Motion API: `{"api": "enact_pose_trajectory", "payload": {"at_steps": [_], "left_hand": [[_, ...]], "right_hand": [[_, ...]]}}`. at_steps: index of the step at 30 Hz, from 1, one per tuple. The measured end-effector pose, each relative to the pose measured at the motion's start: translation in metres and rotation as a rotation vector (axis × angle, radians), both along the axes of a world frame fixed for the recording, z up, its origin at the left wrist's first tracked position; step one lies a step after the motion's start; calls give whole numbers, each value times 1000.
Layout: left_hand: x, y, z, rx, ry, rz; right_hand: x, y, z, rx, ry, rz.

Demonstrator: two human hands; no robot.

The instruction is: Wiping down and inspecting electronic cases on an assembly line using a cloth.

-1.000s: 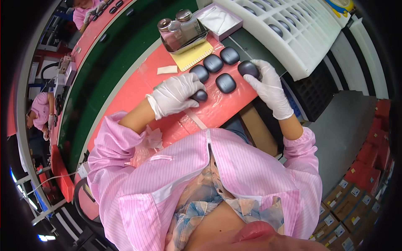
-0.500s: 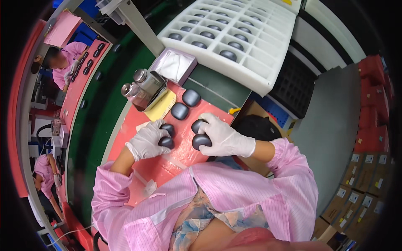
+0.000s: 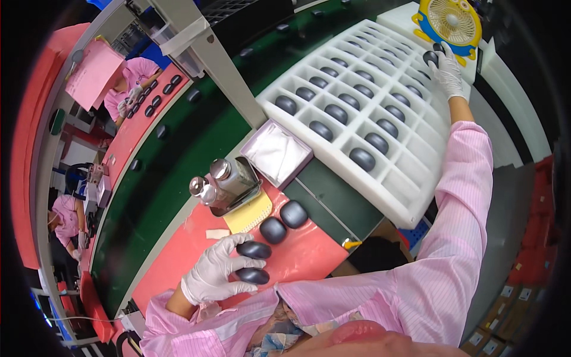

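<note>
My gloved left hand [image 3: 209,272] is closed around two dark, rounded, glossy cases, an upper case [image 3: 254,250] and a lower case [image 3: 253,275], above the pink mat [image 3: 178,256]. Two more such cases, a left one [image 3: 273,229] and a right one [image 3: 293,214], lie side by side on the mat just beyond. Stretched out to the far right, my gloved right hand [image 3: 447,76] grips a pair of the same dark cases [image 3: 432,58] over the far right part of a white foam tray [image 3: 410,217]. Many of the tray's compartments hold one case each.
A box of white cloths [image 3: 276,154] and a metal holder with pump bottles [image 3: 229,181] stand beside a yellow pad [image 3: 251,213]. A yellow-blue fan [image 3: 452,24] is behind my right hand. The green conveyor [image 3: 196,140] carries spaced cases; co-workers in pink sit beyond it.
My right hand has carried its two cases from the mat up and right to the tray's far side. My left hand still holds its pair. The whole view has shifted.
</note>
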State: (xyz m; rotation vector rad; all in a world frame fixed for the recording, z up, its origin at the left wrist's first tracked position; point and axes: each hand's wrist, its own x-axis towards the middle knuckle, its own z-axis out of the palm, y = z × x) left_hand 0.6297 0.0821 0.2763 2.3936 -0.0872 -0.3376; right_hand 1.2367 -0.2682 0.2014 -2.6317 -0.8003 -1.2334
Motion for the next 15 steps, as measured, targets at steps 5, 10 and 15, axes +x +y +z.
{"api": "enact_pose_trajectory", "payload": {"at_steps": [5, 10, 15], "left_hand": [[10, -2, 6, 58, -22, 89], [56, -20, 7, 165, -222, -114], [137, -81, -2, 38, -645, -384]], "right_hand": [[33, 19, -30, 72, 605, -105], [23, 10, -33, 181, 135, 5], [-45, 23, 6, 629, 105, 135]]}}
